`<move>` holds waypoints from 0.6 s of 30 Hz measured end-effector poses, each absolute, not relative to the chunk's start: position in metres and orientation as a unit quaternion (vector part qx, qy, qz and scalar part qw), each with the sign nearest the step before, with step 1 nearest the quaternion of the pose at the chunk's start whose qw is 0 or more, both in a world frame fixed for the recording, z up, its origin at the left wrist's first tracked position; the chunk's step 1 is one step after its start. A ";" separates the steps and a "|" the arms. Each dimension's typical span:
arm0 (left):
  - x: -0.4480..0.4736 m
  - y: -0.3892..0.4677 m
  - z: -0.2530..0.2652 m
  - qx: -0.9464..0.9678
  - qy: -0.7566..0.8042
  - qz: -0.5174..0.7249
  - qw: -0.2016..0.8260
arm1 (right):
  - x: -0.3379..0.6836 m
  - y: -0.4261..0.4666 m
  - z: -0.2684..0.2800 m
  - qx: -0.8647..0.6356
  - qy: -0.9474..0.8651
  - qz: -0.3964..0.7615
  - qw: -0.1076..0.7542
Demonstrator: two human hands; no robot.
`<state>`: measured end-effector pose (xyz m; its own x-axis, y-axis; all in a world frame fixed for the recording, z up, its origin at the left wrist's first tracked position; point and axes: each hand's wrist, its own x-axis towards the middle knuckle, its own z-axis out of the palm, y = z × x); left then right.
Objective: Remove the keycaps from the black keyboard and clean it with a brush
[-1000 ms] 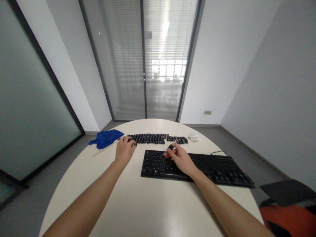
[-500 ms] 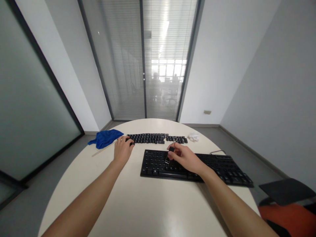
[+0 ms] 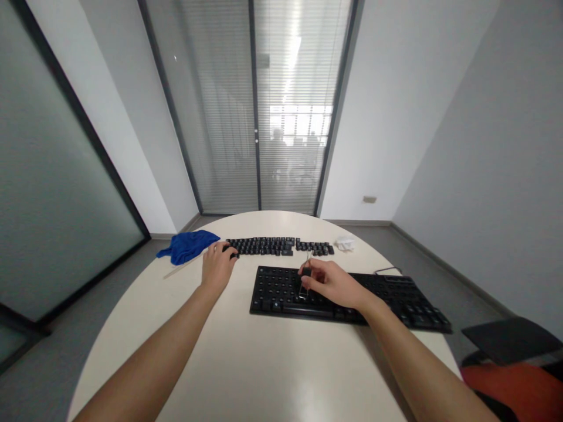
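A black keyboard (image 3: 281, 308) lies on the table, and bare switch positions show across its left part. Over that part, my right hand (image 3: 328, 281) is closed around a keycap puller (image 3: 304, 290) with a dark grip and wire loops. The lower loop reaches down to the keyboard. At the left end of the loose black keycaps (image 3: 264, 246), my left hand (image 3: 217, 264) has its fingers bent around a keycap (image 3: 234, 255) between index finger and thumb. The loose keycaps stand in rows beyond the keyboard, in a wide and a narrower group.
A blue cloth (image 3: 189, 246) lies at the left, with a thin wooden stick (image 3: 178, 271) beside it. Crumpled white tissue (image 3: 345, 243) sits to the right of the keycaps. The round white table (image 3: 246, 363) has an orange and black chair (image 3: 510, 375) at its right.
My right hand has moved slightly down and to the right, and the puller has turned more upright over the keyboard. My left hand has barely shifted at the keycap rows.
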<state>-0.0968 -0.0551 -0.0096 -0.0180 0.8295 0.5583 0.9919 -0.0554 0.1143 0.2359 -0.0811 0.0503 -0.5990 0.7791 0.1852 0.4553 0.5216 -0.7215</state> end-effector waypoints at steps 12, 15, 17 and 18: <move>-0.096 -0.054 -0.009 -0.684 -0.662 -0.266 0.154 | 0.236 -0.082 0.049 -0.360 -0.839 0.316 0.258; -0.087 -0.056 -0.005 -0.696 -0.635 -0.302 0.148 | 0.235 -0.084 0.050 -0.357 -0.845 0.308 0.254; -0.075 -0.059 0.000 -0.706 -0.607 -0.342 0.129 | 0.234 -0.085 0.051 -0.353 -0.846 0.310 0.253; -0.067 -0.063 0.003 -0.713 -0.590 -0.362 0.113 | 0.233 -0.086 0.051 -0.350 -0.846 0.312 0.253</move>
